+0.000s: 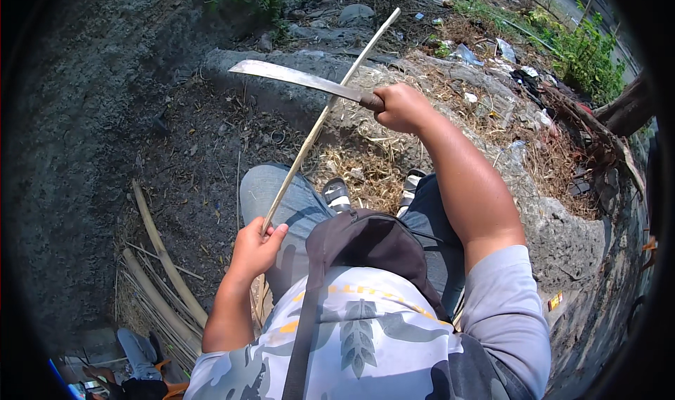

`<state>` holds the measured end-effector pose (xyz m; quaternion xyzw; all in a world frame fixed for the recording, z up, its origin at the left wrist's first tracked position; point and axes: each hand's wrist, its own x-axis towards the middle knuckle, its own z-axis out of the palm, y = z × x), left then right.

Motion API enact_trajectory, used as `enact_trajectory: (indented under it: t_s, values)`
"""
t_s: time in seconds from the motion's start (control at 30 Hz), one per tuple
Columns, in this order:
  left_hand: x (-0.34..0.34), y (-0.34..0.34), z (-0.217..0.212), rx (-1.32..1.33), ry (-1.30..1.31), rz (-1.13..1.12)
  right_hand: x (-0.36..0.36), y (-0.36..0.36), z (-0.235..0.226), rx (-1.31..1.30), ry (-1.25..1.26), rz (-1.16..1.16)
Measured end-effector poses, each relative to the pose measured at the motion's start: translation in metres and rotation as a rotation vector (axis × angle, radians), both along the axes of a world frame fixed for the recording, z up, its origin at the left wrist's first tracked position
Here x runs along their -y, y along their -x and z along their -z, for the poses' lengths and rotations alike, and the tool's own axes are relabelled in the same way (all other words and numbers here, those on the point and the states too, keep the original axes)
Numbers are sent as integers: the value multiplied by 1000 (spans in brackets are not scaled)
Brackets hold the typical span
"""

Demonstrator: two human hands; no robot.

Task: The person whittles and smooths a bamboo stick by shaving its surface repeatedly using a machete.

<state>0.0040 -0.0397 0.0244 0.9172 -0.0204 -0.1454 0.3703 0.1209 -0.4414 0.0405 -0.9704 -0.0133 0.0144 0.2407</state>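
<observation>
My right hand [402, 107] is closed round the dark handle of a machete [299, 77]. Its long, slightly curved blade points left and crosses a pale, thin wooden stick [309, 141] at about the stick's upper middle; whether the blade touches it or only passes above it I cannot tell. My left hand [259, 247] grips the stick near its lower end, thumb on top. From there the stick slants up and away to the right, over my left knee, with its far end free in the air. A little of it may continue below my left hand, beside my thigh.
Several thin sticks [158, 301] and a thicker curved pole [165, 249] lie at the left. Pale shavings [369, 171] cover the ground around my sandals. A rock ledge [555, 238] runs along the right, with litter and a log [626, 108] beyond. Another person's leg [137, 351] shows at lower left.
</observation>
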Motion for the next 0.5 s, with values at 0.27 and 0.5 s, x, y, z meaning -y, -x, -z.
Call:
enact_trajectory:
  t_s: [0.27,0.5]
  values:
    - [3,-5,8,-92,334,9,-28,13,-19,113,159,-226]
    - [8,-9,10,-55,284,46,-20,5,-12,48,183,-167]
